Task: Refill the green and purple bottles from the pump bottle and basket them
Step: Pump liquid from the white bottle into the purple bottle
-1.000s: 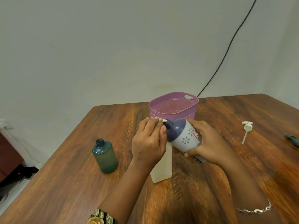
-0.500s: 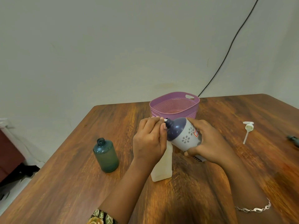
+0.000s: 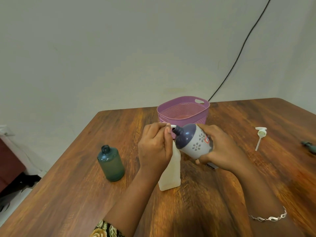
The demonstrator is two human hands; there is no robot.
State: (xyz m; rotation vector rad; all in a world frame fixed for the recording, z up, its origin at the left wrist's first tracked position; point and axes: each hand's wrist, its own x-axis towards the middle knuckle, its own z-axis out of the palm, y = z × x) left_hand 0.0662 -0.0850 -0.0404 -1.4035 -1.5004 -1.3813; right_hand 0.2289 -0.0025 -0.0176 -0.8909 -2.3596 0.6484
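Barely any shift — left hand (image 3: 154,147) wraps pump bottle (image 3: 169,175) top, hiding it | right hand (image 3: 222,151) grips tilted purple bottle (image 3: 193,142)

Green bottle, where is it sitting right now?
In the head view the green bottle stands upright and uncapped on the wooden table, apart from and to the left of the left hand and the pale pump bottle.

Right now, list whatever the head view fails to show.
- pump bottle: its top is hidden under the left hand; only the nozzle tip shows.
- purple bottle: the opaque wall hides the fill level, and the right hand covers the base.
- dark object: cut off by the right edge, unidentifiable.
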